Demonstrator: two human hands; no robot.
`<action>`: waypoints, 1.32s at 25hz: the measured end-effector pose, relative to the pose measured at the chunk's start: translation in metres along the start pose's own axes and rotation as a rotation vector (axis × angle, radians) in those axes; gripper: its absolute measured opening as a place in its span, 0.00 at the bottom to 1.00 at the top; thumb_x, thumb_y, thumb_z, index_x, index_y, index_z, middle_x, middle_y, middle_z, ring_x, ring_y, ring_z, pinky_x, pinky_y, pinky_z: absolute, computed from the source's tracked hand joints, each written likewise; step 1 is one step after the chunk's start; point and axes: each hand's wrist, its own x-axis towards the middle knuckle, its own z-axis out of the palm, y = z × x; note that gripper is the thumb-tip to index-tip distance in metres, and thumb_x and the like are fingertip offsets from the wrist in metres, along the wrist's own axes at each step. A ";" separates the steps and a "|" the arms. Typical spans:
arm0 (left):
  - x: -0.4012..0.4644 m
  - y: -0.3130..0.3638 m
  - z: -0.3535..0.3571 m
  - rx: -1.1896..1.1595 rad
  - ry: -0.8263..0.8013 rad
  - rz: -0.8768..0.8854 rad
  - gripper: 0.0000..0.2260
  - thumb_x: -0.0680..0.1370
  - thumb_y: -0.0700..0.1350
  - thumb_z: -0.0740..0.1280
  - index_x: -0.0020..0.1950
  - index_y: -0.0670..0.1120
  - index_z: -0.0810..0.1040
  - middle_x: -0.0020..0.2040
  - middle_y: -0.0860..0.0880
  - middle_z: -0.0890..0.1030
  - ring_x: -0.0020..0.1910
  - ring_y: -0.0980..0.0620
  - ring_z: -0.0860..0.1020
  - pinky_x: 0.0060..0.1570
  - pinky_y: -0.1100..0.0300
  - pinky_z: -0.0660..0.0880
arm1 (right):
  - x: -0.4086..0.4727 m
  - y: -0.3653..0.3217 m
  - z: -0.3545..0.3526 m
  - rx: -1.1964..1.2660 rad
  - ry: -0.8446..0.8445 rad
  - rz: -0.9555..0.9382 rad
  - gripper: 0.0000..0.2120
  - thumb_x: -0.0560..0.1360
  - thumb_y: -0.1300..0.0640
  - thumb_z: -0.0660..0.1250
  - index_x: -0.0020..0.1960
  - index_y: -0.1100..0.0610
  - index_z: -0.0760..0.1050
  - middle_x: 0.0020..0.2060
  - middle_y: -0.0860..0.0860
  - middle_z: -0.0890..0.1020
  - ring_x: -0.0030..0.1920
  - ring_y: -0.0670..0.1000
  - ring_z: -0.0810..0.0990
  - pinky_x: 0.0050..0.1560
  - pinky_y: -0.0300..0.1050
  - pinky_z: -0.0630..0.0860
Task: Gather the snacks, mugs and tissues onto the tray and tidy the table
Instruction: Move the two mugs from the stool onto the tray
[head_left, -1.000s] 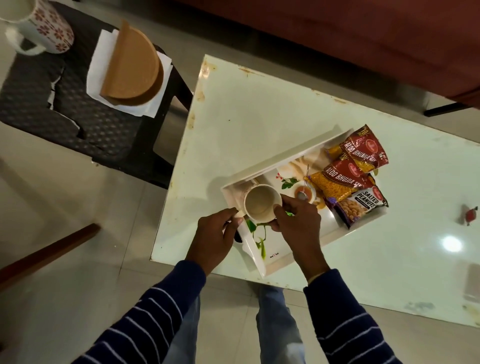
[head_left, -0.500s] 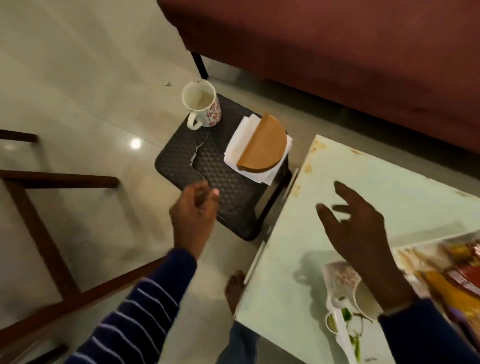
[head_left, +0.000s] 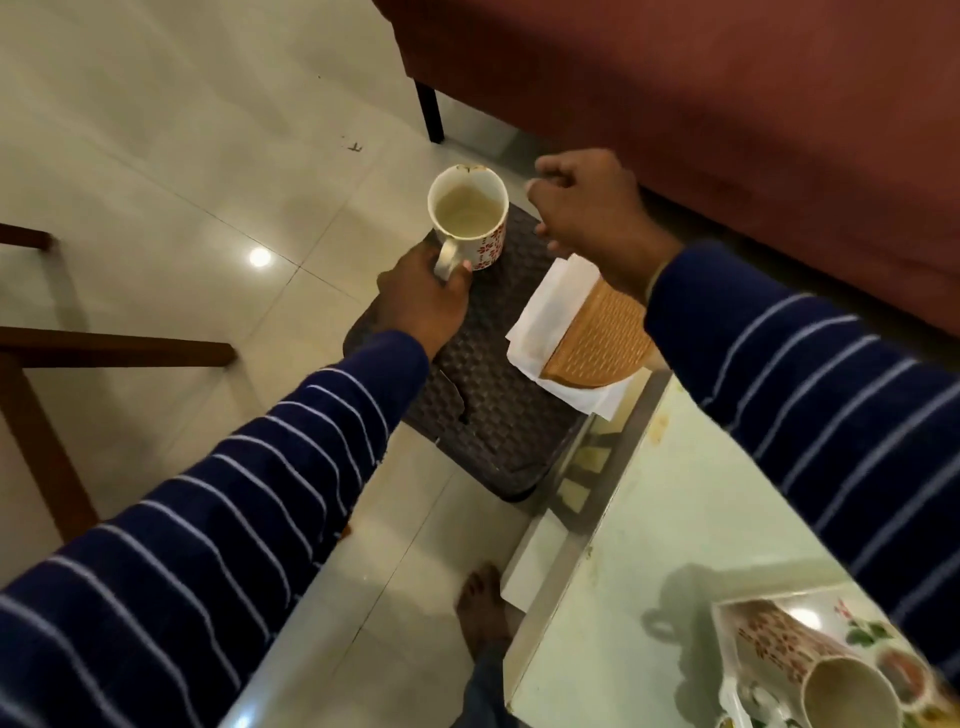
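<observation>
My left hand (head_left: 423, 293) grips the handle of a white mug with red flowers (head_left: 470, 218) at the far corner of a dark woven stool (head_left: 493, 410). My right hand (head_left: 587, 208) hovers just right of the mug, fingers loosely curled, holding nothing. White tissues (head_left: 540, 317) lie on the stool under a brown half-round holder (head_left: 602, 343). At the bottom right a second flowered mug (head_left: 800, 660) lies tilted on the floral tray (head_left: 862, 631) on the pale table (head_left: 649, 545).
A dark red sofa (head_left: 727, 104) runs along the back, its black leg (head_left: 430, 111) near the stool. Wooden furniture legs (head_left: 36, 405) stand at the left. My bare foot (head_left: 483, 603) rests on the tiled floor beside the table's edge.
My view swung from the tray to the stool. Both hands left the mug on the tray and reached over; my left hand has now taken the stool mug's handle.
</observation>
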 end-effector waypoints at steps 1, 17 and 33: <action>0.005 0.000 0.002 0.003 -0.011 0.003 0.14 0.80 0.53 0.62 0.62 0.49 0.78 0.56 0.45 0.83 0.55 0.42 0.79 0.53 0.57 0.72 | 0.009 -0.002 0.008 -0.026 -0.014 0.022 0.20 0.77 0.56 0.64 0.68 0.61 0.73 0.60 0.57 0.81 0.49 0.55 0.84 0.40 0.48 0.84; -0.090 0.051 0.006 -0.029 0.161 0.438 0.13 0.83 0.49 0.60 0.49 0.41 0.77 0.35 0.51 0.77 0.35 0.61 0.74 0.36 0.76 0.69 | -0.082 0.016 -0.054 0.128 0.315 -0.078 0.06 0.69 0.58 0.73 0.44 0.60 0.85 0.35 0.52 0.85 0.36 0.51 0.85 0.41 0.51 0.82; -0.465 0.098 0.151 -0.112 -0.570 0.564 0.11 0.70 0.41 0.74 0.53 0.45 0.84 0.49 0.52 0.85 0.59 0.54 0.75 0.60 0.82 0.61 | -0.490 0.220 -0.200 0.034 0.428 0.795 0.11 0.69 0.57 0.75 0.48 0.44 0.81 0.29 0.36 0.83 0.29 0.35 0.82 0.32 0.28 0.74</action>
